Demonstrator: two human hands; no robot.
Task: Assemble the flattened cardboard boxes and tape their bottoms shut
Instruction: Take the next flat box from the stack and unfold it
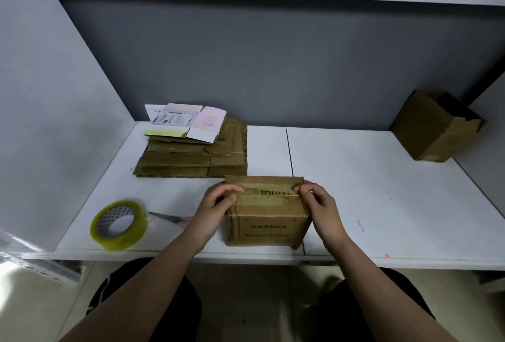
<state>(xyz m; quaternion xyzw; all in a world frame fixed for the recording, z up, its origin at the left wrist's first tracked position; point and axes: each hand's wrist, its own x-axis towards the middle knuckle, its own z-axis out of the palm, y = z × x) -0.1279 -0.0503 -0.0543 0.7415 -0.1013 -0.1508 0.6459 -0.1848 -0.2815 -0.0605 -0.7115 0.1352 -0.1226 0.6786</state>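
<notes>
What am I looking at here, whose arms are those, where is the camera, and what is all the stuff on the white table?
There is no machine here. A person wears a wide-angle camera on the head, looking forward and down, so the arms coming up from the bottom are their own. Both hands work on an assembled cardboard box near the front edge of the white table. The left hand and right hand pinch at the two ends of a tape strip across the box's upward face. Left of the box lie scissors and a roll of clear tape. Behind is a stack of flattened boxes, with a flat pink and white carton on top. At the far right stands another brown box, tilted.
</notes>
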